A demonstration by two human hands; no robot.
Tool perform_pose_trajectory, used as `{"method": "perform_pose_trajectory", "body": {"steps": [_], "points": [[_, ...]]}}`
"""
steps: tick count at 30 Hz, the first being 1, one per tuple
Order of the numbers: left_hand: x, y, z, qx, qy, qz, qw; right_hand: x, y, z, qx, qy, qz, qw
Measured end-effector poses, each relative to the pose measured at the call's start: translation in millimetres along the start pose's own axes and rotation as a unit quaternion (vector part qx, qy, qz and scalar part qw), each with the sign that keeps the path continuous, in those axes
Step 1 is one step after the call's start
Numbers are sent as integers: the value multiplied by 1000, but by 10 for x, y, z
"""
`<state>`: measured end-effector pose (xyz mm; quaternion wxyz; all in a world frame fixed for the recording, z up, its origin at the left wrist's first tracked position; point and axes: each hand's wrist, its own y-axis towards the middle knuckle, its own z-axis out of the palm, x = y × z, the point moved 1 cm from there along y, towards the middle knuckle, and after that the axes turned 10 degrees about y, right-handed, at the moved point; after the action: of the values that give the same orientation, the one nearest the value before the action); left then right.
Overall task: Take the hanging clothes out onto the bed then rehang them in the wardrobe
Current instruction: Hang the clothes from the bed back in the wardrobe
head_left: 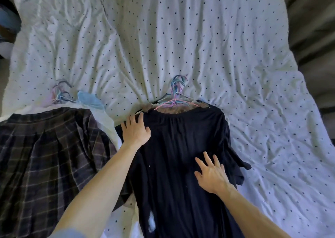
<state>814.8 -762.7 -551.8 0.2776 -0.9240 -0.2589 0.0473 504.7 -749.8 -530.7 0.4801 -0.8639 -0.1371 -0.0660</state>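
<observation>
A dark navy garment (183, 140) lies flat on the bed (199, 38), topping a stack of clothes on pink and blue hangers (176, 92). A brown furry collar (174, 109) shows under its neckline. My left hand (135, 130) rests flat on the garment's left shoulder with fingers spread. Lower down, on the garment's right side, my right hand (211, 174) lies flat with fingers spread. To the left lies a second pile topped by a dark plaid skirt (50, 156), with its own bunch of hangers (60, 92) and white and light blue fabric (90, 98) beneath.
The bed is covered by a wrinkled white sheet with small dark dots. Dark striped bedding or curtain (311, 20) lies past the bed's right edge. Dim objects sit beyond the left edge (7, 29).
</observation>
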Motion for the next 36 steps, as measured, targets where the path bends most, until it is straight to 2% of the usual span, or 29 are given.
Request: {"method": "perform_pose_trajectory", "body": {"steps": [5,9,11,14,17,19,22,25,28,34,36], "points": [[123,362,15,19,43,1,999,-50,36,169,11,0,10,1000],[259,408,-1,37,-13,-8,999,-63,-34,152,-1,50,17,999],[309,370,-60,21,-48,-14,999,-56,-78,103,-8,95,27,995],[346,52,-191,2,-102,3,995,34,-253,29,-39,211,41,976],[414,-459,-337,-23,-43,11,999,197,-539,-54,-69,330,31,941],[431,-807,-411,-33,27,21,999,291,-765,-71,-73,370,13,926],[388,-1221,-431,-1,-29,33,999,366,-1099,-19,-85,400,-12,912],[308,-1494,-403,48,-65,72,994,359,-1336,81,-88,397,-37,913],[253,-1641,-293,70,-78,64,992,305,-1392,214,-90,342,-65,933],[274,-1386,-64,45,-62,50,996,243,-1059,575,-69,243,-63,966],[264,-1191,8,63,-52,48,996,186,-914,627,-64,175,-52,981]]}}
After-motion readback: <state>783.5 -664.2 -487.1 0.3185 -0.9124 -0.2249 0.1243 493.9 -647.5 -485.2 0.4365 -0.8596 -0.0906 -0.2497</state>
